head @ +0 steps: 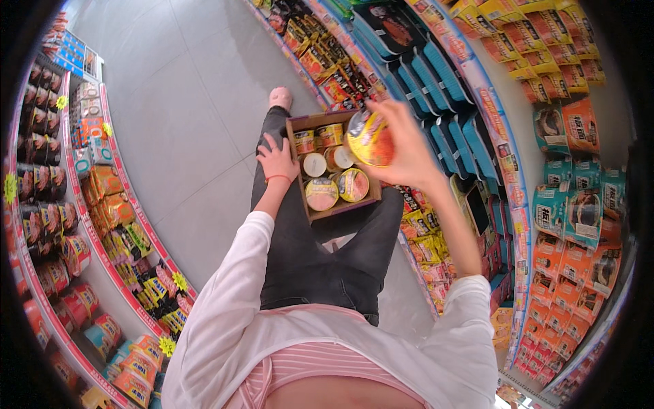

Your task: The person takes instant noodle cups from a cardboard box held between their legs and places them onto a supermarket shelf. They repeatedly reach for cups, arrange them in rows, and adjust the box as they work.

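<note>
My right hand (pixel 403 148) grips a round tub with a yellow and red lid (pixel 372 138), raised over the right side of an open cardboard box (pixel 343 208). Inside that box stand several cylindrical tubs; two near its lower edge show yellow-rimmed lids (pixel 322 194), and two in the middle show plain pale ends (pixel 314 165). The box rests on or between my legs. My left hand (pixel 279 161) has its fingers spread at the box's left wall, over my dark trouser leg; I see nothing held in it.
Shelves of yellow and red snack packets (pixel 311 56) and teal trays (pixel 434 76) run close on the right. Beyond them are orange packs (pixel 562 260). Another shelf with dark cups (pixel 43 179) curves along the left. Grey tiled floor (pixel 194 102) lies between the shelves.
</note>
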A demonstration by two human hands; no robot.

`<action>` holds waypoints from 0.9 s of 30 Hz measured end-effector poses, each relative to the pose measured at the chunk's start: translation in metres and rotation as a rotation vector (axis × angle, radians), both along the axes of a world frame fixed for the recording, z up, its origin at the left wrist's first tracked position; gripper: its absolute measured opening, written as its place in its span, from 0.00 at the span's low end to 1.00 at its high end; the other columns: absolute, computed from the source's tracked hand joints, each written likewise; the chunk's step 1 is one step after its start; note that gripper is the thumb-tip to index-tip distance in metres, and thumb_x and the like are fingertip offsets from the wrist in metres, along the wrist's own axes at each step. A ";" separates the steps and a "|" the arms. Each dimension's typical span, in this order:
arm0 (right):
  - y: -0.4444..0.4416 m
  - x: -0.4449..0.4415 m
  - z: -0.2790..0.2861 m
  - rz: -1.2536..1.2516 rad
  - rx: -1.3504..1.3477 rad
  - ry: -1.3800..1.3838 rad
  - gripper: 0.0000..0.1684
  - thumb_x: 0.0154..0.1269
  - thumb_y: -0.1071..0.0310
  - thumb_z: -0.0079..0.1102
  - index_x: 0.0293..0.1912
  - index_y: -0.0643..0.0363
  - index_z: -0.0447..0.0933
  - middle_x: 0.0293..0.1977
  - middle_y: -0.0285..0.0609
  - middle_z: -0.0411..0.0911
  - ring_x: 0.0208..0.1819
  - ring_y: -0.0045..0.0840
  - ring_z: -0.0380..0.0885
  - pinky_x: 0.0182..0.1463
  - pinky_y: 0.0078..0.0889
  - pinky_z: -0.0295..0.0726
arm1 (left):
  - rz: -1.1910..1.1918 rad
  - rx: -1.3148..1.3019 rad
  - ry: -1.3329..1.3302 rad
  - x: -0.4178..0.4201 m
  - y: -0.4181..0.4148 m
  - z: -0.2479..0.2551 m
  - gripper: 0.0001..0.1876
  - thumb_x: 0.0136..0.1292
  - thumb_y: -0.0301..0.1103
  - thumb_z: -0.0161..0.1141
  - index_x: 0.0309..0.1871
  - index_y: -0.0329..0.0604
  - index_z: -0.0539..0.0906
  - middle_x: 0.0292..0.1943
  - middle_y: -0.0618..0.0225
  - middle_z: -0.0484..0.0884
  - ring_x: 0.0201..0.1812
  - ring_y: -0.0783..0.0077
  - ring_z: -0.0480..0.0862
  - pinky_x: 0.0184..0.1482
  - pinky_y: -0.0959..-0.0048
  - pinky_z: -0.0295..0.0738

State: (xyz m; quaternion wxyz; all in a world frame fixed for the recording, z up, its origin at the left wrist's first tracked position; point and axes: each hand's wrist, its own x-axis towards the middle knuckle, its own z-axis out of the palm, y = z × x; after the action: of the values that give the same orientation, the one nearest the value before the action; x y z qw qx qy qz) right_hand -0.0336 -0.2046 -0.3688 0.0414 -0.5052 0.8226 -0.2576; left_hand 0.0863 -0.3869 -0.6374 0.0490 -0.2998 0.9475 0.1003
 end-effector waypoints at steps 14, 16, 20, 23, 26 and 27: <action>0.010 -0.016 -0.277 -0.486 0.551 -0.095 0.65 0.38 0.51 0.79 0.69 0.59 0.48 0.60 0.57 0.55 0.66 0.51 0.56 0.66 0.52 0.60 | -0.003 -0.034 -0.058 -0.005 -0.001 0.001 0.35 0.51 0.49 0.59 0.66 0.58 0.69 0.71 0.40 0.50 0.59 0.33 0.65 0.54 0.43 0.65; 0.016 -0.012 -0.283 -0.505 0.659 -0.073 0.67 0.39 0.50 0.79 0.70 0.59 0.44 0.63 0.58 0.52 0.67 0.53 0.54 0.67 0.59 0.56 | 0.000 -0.026 -0.061 -0.003 0.000 0.002 0.35 0.52 0.49 0.59 0.66 0.57 0.69 0.71 0.40 0.50 0.60 0.33 0.64 0.54 0.43 0.65; 0.034 -0.009 -0.277 -0.500 0.585 -0.178 0.68 0.41 0.47 0.76 0.70 0.61 0.41 0.68 0.59 0.44 0.69 0.54 0.52 0.67 0.65 0.52 | 0.005 -0.017 -0.039 0.000 0.000 0.003 0.34 0.52 0.49 0.60 0.66 0.57 0.69 0.71 0.40 0.50 0.60 0.34 0.64 0.55 0.44 0.65; 0.065 -0.020 -0.260 -0.327 0.703 -0.342 0.51 0.49 0.49 0.70 0.65 0.65 0.58 0.63 0.61 0.59 0.64 0.54 0.59 0.68 0.46 0.60 | -0.008 0.012 0.025 -0.007 0.004 0.005 0.34 0.52 0.50 0.60 0.65 0.56 0.70 0.71 0.42 0.50 0.60 0.35 0.64 0.55 0.45 0.65; 0.057 -0.051 -0.118 0.362 0.690 -0.999 0.30 0.66 0.51 0.59 0.57 0.65 0.71 0.49 0.45 0.78 0.53 0.24 0.74 0.59 0.27 0.71 | 0.006 0.038 -0.002 -0.003 0.003 0.009 0.33 0.54 0.51 0.59 0.65 0.55 0.70 0.71 0.42 0.51 0.60 0.35 0.63 0.57 0.44 0.64; 0.057 -0.050 -0.063 0.294 0.573 -0.955 0.27 0.68 0.56 0.58 0.58 0.65 0.70 0.50 0.45 0.78 0.53 0.25 0.74 0.59 0.28 0.71 | 0.027 0.040 0.037 -0.001 0.001 -0.002 0.33 0.55 0.52 0.58 0.65 0.55 0.70 0.71 0.42 0.50 0.61 0.34 0.63 0.59 0.44 0.62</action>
State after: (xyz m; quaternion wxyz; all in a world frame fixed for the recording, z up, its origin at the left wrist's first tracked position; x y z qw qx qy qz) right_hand -0.0835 -0.1479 -0.4316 0.5788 -0.4104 0.6709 -0.2154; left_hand 0.0851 -0.3859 -0.6390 0.0361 -0.3098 0.9418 0.1252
